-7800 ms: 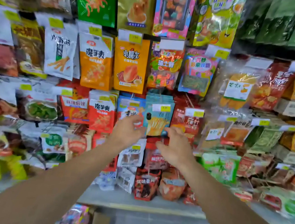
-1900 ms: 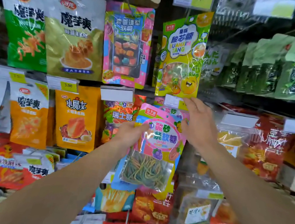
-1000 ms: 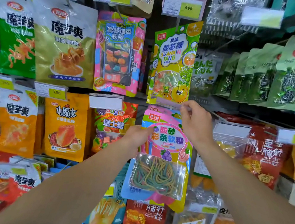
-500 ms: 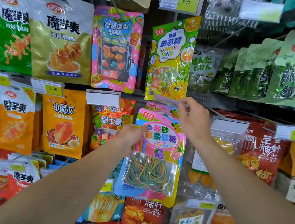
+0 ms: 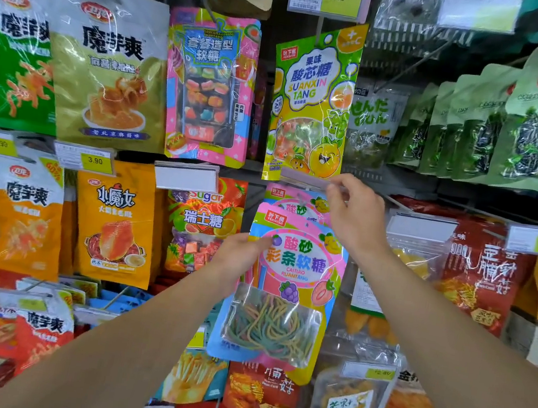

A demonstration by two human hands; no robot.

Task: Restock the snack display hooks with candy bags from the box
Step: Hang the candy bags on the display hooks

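A: Left hand (image 5: 239, 258)?
B: Pinching the left edge of the candy bag (image 5: 283, 292), thumb on the front, other fingers hidden behind.
A: Bag itself?
B: Pink, with a clear window full of coloured strings, held upright in front of the display, spreading right and down from the pinch. Top edge just below the right hand (image 5: 356, 212).
A: Right hand?
B: Raised above and right of the left one, fingertips (image 5: 334, 187) pinching the tag holder (image 5: 306, 177), tipping it up. Palm turned toward the shelves.
A: Hook?
B: Hard to make out; mostly hidden by hand and tag. No telling whether the bag's hole sits on it.
A: Behind the held bag?
B: Second bag (image 5: 295, 200) of the same kind, only its top showing, directly under the tag holder.
A: Above the right hand?
B: Green bag (image 5: 309, 102) marked SUANXIN TANG, hanging with its lower edge touching the tag holder.
A: Left of the left hand?
B: Sugar bag (image 5: 202, 225) with fruit pictures, just beside the knuckles. Further left, an orange bag (image 5: 116, 224).
A: Right of the right wrist?
B: Clear pouch (image 5: 416, 255) with yellow pieces, then a red bag (image 5: 481, 278).
A: Below the held bag?
B: Fries bag (image 5: 191, 376), partly covered by the left forearm.
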